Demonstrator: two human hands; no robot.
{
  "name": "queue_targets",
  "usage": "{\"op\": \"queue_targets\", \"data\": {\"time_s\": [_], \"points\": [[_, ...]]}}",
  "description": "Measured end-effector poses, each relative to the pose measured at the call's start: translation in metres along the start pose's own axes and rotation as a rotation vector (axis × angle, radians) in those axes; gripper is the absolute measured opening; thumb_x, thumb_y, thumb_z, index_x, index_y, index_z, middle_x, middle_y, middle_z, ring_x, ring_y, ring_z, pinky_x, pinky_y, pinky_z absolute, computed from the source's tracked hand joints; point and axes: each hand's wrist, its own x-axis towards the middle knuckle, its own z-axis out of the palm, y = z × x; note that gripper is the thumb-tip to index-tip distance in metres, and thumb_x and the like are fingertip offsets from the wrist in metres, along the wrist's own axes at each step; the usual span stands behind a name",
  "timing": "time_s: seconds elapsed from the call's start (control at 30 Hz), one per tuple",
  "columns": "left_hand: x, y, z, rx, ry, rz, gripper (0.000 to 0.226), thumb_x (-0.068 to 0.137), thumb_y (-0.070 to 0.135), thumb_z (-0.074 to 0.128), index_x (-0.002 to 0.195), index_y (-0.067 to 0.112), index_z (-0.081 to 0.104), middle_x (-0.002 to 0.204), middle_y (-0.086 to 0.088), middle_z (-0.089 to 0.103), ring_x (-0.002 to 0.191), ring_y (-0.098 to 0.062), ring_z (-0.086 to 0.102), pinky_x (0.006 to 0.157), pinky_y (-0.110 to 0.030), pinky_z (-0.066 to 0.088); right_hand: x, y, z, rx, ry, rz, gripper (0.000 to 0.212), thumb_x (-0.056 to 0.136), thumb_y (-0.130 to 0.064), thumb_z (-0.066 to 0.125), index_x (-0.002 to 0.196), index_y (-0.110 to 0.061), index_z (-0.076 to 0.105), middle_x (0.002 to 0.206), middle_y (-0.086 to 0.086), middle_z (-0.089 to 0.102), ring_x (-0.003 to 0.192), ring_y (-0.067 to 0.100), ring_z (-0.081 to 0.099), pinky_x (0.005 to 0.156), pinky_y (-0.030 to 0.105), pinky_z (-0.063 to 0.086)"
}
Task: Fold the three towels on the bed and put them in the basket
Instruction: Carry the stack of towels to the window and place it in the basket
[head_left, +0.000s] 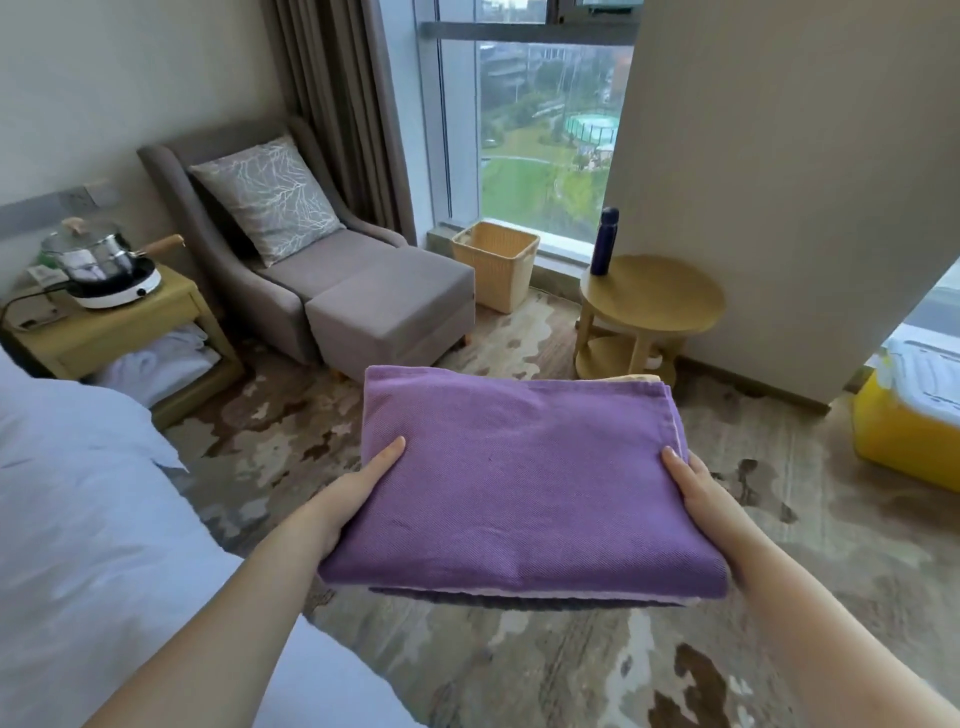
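Observation:
A stack of folded towels is held level above the carpet, a purple one on top and the edges of others showing beneath it. My left hand grips the stack's left side, thumb on top and fingers hidden underneath. My right hand grips the right side the same way. The woven tan basket stands on the floor by the window, well beyond the towels. The white bed lies at the left.
A grey armchair with footstool sits left of the basket. A round wooden side table with a dark bottle stands to its right. A nightstand with a pot is far left, a yellow box far right.

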Motion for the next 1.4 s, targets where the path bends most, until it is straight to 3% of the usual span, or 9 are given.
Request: {"op": "queue_targets", "data": {"time_s": [0.07,0.2,0.33,0.53,0.8,1.0,1.1,1.23,1.4], "points": [[0.017,0.023,0.015,-0.008,0.012,-0.007,0.066,0.043,0.082,0.072,0.084,0.031,0.066,0.085,0.006,0.073,0.087,-0.021,0.068,0.068,-0.029,0.047,0.027,-0.011,-0.011,0.0,-0.014,0.008,0.038,0.093,-0.053,0.044,0.127,-0.036,0.045,0.101,-0.024,0.055,0.085,-0.009,0.054,0.063,0.012,0.038],[0.063,0.062,0.028,-0.004,0.02,-0.001,0.068,0.043,0.08,0.073,0.086,0.027,0.068,0.076,0.006,0.075,0.072,-0.018,0.073,0.064,-0.028,0.048,0.08,-0.027,-0.018,-0.003,-0.01,0.027,0.032,0.092,-0.055,0.043,0.119,-0.04,0.045,0.101,-0.024,0.057,0.079,-0.012,0.054,0.058,0.009,0.04],[0.131,0.09,0.033,-0.005,0.042,-0.043,0.081,0.035,0.083,0.075,0.091,0.024,0.069,0.088,0.0,0.076,0.086,-0.024,0.07,0.077,-0.035,0.051,0.142,-0.03,-0.009,0.009,-0.005,0.063,0.039,0.09,-0.056,0.045,0.125,-0.039,0.042,0.101,-0.022,0.056,0.087,-0.003,0.057,0.065,0.018,0.039],[0.264,0.158,0.024,0.021,-0.008,-0.032,0.086,0.035,0.082,0.075,0.092,0.018,0.07,0.086,0.0,0.076,0.087,-0.025,0.07,0.077,-0.035,0.05,0.272,-0.055,0.027,0.021,0.033,0.099,0.045,0.091,-0.055,0.045,0.131,-0.035,0.042,0.103,-0.02,0.055,0.092,0.003,0.056,0.079,0.029,0.04],[0.424,0.321,-0.011,0.061,-0.011,0.037,0.087,0.032,0.086,0.072,0.094,0.024,0.068,0.098,-0.001,0.072,0.093,-0.026,0.067,0.094,-0.04,0.048,0.448,-0.153,0.075,0.103,0.07,0.065,0.046,0.092,-0.053,0.047,0.134,-0.033,0.044,0.113,-0.016,0.059,0.1,0.006,0.058,0.076,0.025,0.043],[0.533,0.379,-0.007,0.031,-0.033,0.046,0.09,0.036,0.082,0.074,0.096,0.015,0.072,0.09,0.003,0.076,0.086,-0.018,0.071,0.086,-0.034,0.05,0.574,-0.18,0.091,0.134,0.053,0.09,0.057,0.089,-0.055,0.05,0.139,-0.028,0.041,0.119,-0.012,0.058,0.105,0.013,0.058,0.096,0.036,0.043],[0.595,0.409,0.006,0.011,-0.053,0.015,0.084,0.043,0.076,0.077,0.099,0.014,0.071,0.095,-0.001,0.075,0.09,-0.021,0.07,0.089,-0.036,0.049,0.649,-0.186,0.093,0.039,0.065,0.077,0.056,0.091,-0.055,0.045,0.139,-0.026,0.04,0.124,-0.009,0.053,0.106,0.013,0.053,0.093,0.03,0.036],[0.672,0.477,0.027,-0.016,0.006,0.054,0.086,0.049,0.075,0.075,0.108,0.014,0.069,0.104,-0.002,0.072,0.098,-0.023,0.066,0.1,-0.038,0.044,0.757,-0.227,0.088,0.081,0.014,0.095,0.049,0.089,-0.057,0.048,0.134,-0.037,0.043,0.119,-0.011,0.058,0.104,0.012,0.057,0.091,0.033,0.043],[0.75,0.569,0.038,-0.062,-0.012,0.074,0.085,0.046,0.075,0.077,0.107,0.016,0.07,0.099,-0.004,0.075,0.093,-0.027,0.07,0.098,-0.042,0.049,0.866,-0.306,0.08,0.121,-0.023,0.005,0.034,0.091,-0.054,0.049,0.123,-0.045,0.045,0.112,-0.022,0.056,0.101,0.006,0.059,0.085,0.031,0.047]]}}
